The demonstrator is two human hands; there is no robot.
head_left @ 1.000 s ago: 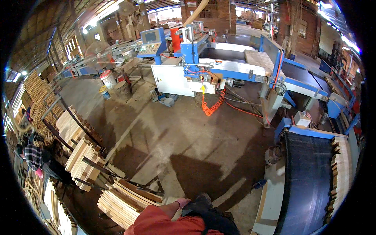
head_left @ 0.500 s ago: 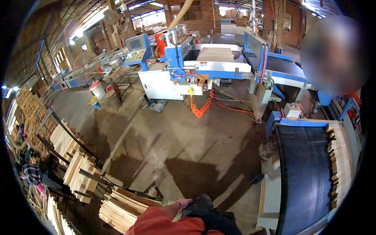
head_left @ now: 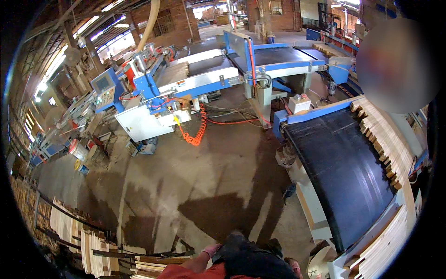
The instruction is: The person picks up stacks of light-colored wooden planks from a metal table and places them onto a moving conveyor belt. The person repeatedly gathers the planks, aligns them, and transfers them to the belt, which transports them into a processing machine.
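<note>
Resting at the lower left, a stack of long, pale wooden strips (head_left: 149,267) is lying near the person's left hand (head_left: 212,250), which is hanging beside dark cloth (head_left: 241,253); the right hand (head_left: 293,266) is showing apart from it, though whether either is gripping cannot be told. Farther right, a shiny black conveyor belt (head_left: 341,174) is bearing jagged-edged pale wooden pieces (head_left: 384,144).

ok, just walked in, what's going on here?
The left hand rests by the dark clothing; the right hand is low, on the conveyor side. Neither visibly holds anything. Wooden strips line the right side of the black conveyor belt; stacked boards sit at lower left. A blue-and-white machine stands ahead.
</note>
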